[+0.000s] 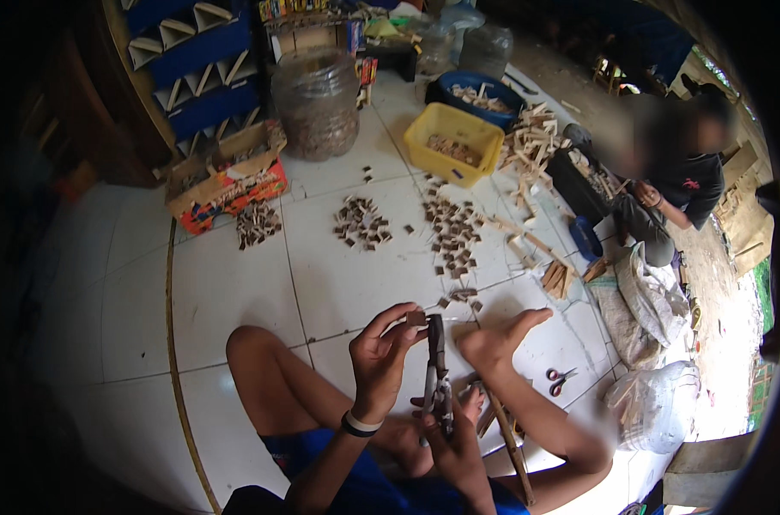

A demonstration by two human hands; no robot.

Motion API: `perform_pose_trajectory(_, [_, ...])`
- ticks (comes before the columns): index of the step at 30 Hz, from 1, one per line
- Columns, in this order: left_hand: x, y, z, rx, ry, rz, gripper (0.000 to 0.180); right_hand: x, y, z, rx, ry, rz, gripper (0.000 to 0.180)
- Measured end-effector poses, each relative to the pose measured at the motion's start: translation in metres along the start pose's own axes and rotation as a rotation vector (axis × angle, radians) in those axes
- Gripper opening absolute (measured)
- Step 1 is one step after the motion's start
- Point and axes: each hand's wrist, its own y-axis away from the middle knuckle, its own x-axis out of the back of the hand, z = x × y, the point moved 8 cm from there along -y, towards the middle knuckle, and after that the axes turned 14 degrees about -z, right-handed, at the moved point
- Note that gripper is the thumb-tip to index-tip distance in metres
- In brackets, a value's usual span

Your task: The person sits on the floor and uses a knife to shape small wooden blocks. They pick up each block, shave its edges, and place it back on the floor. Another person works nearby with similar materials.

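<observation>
My left hand pinches a small brown square piece between thumb and fingers. Just right of it, my right hand grips a plier-like hand tool with a dark head and pale, worn handles. The tool's head is up close beside the brown piece; whether they touch I cannot tell. On the white tiles beyond lie a pile of similar small brown pieces and a wider scatter of brown pieces. My crossed legs frame both hands.
Scissors and a long wooden stick lie by my right leg. Farther off stand a cardboard box, a big clear jar, a yellow basin and a blue tub. Another person sits at the right by wood scraps.
</observation>
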Motion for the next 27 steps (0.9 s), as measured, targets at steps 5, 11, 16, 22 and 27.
perform_pose_trajectory(5, [-0.002,0.001,0.032,-0.089,-0.095,0.000,0.031,-0.009,0.003,-0.032,-0.055,0.014,-0.079,0.052])
perform_pose_trajectory(11, [0.007,0.006,0.047,-0.115,-0.201,0.032,0.030,-0.018,-0.001,-0.042,-0.034,0.112,-0.103,0.064])
perform_pose_trajectory(16, [0.014,0.007,0.052,-0.144,-0.234,0.035,0.028,-0.023,-0.002,-0.043,-0.063,0.113,-0.133,0.065])
perform_pose_trajectory(22, [0.016,0.006,0.059,-0.175,-0.311,0.035,0.026,-0.026,-0.006,-0.046,-0.043,0.157,-0.131,0.066])
perform_pose_trajectory(27, [0.018,0.007,0.062,-0.204,-0.339,0.045,0.027,-0.028,-0.007,-0.051,-0.044,0.207,-0.143,0.066])
